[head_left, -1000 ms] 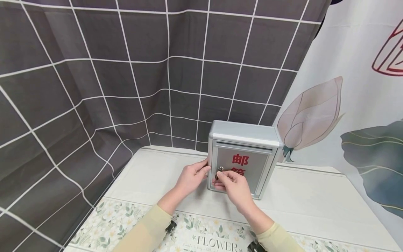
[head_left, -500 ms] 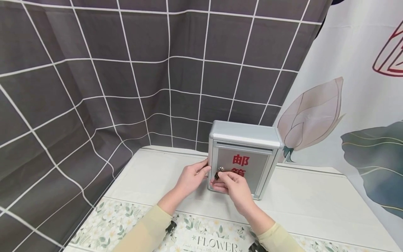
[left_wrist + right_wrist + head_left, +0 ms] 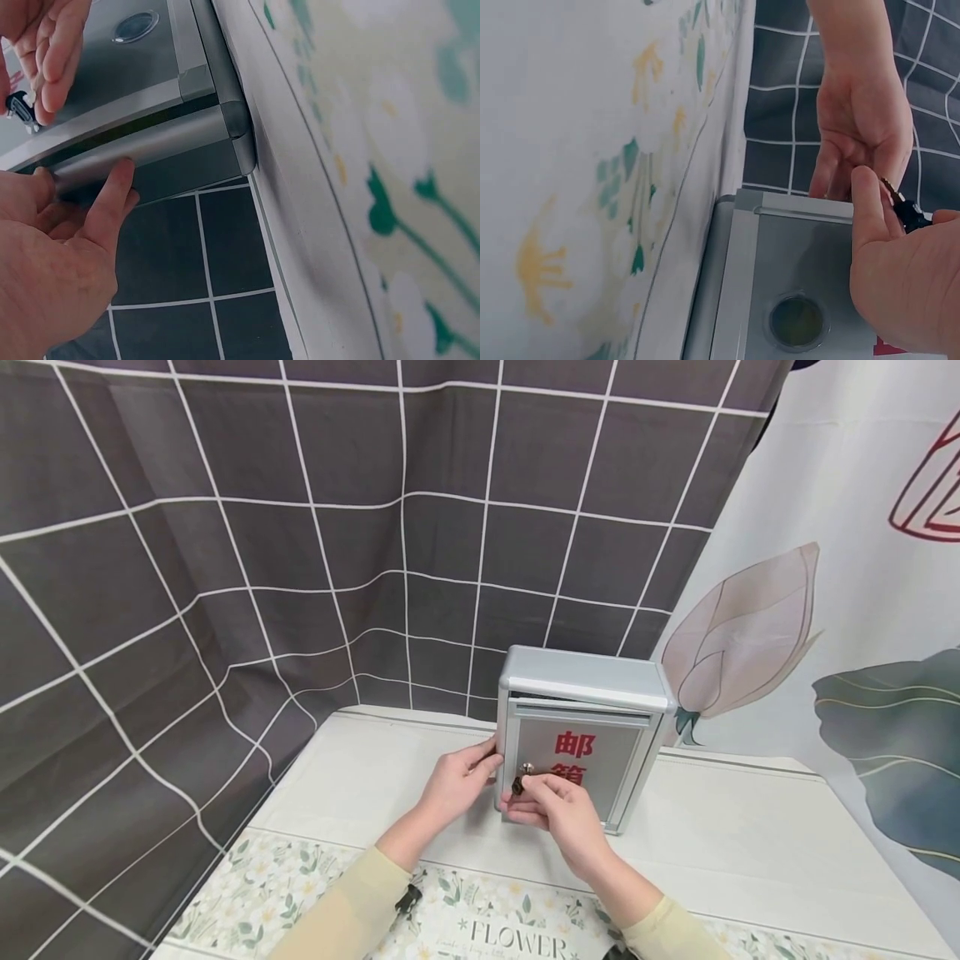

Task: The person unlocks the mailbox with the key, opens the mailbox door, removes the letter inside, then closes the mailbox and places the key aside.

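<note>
A silver metal mailbox with red characters stands upright on the table. Its door is slightly ajar along the left side, and a dark gap shows there in the left wrist view. My right hand pinches a key at the door lock; my fingers partly cover it. A black-headed key hangs beside those fingers, also visible in the left wrist view. My left hand rests its thumb and fingers on the mailbox's left side wall.
A white and floral tablecloth with the word FLOWER covers the table. Dark grey curtain with white grid lines hangs behind and to the left. To the right hangs a white cloth with a lotus print.
The mailbox door has come slightly out from its frame on the left. My right hand has moved a little toward me and down with the key. The left hand has stayed in place.
</note>
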Demonstrator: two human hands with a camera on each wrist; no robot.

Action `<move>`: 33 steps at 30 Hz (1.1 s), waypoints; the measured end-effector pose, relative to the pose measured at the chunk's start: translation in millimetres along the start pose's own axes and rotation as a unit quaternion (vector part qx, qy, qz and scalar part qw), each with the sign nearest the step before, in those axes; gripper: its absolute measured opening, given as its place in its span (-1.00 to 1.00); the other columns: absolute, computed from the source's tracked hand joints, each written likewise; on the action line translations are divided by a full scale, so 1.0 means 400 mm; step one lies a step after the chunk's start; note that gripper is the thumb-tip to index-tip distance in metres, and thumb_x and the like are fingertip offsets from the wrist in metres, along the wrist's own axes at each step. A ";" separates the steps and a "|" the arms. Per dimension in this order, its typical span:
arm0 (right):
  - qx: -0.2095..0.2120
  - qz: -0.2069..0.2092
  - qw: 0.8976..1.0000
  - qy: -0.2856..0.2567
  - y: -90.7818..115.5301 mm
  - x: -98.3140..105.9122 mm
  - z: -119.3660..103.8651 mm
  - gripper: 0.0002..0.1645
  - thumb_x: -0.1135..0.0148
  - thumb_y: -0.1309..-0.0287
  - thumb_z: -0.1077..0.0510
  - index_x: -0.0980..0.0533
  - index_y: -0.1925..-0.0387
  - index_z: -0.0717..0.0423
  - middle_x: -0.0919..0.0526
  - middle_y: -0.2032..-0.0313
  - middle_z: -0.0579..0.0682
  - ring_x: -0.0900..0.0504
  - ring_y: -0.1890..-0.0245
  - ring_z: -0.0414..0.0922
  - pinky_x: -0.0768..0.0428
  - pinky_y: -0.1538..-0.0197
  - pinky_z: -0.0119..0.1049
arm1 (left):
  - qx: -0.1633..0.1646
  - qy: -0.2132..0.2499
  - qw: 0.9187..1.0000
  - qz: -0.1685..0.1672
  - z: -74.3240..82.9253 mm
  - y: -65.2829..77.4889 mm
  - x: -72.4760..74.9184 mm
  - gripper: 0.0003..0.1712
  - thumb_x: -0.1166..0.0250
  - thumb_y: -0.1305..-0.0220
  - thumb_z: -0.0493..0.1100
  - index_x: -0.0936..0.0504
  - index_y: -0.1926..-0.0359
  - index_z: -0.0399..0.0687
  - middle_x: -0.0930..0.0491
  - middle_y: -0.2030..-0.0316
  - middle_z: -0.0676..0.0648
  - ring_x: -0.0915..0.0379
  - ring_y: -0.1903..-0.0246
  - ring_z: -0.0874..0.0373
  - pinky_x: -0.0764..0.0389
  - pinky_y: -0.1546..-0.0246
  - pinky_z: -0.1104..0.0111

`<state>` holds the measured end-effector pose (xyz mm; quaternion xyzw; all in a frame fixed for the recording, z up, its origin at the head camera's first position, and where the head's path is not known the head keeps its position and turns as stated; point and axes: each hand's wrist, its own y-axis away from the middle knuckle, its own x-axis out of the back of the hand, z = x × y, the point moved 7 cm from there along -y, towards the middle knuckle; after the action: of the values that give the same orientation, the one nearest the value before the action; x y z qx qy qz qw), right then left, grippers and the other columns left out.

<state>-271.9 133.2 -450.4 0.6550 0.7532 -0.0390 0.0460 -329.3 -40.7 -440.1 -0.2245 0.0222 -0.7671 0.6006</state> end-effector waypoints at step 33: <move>0.018 -0.128 0.991 0.035 0.099 0.026 -0.012 -0.58 -0.16 -0.72 0.13 -0.59 0.00 0.54 -0.82 0.01 0.39 -0.89 0.02 0.06 -0.85 -0.17 -0.08 | -0.004 0.009 1.000 0.008 0.004 -0.001 -0.002 -0.46 -0.32 -0.70 -0.10 -0.56 -0.54 -0.19 -0.57 -0.46 -0.20 -0.80 -0.12 -0.16 -0.88 0.06 0.31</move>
<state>-234.1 149.7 -446.8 0.5549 0.8312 -0.0354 0.0026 -328.8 -39.3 -438.8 -0.2195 0.0323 -0.7641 0.6058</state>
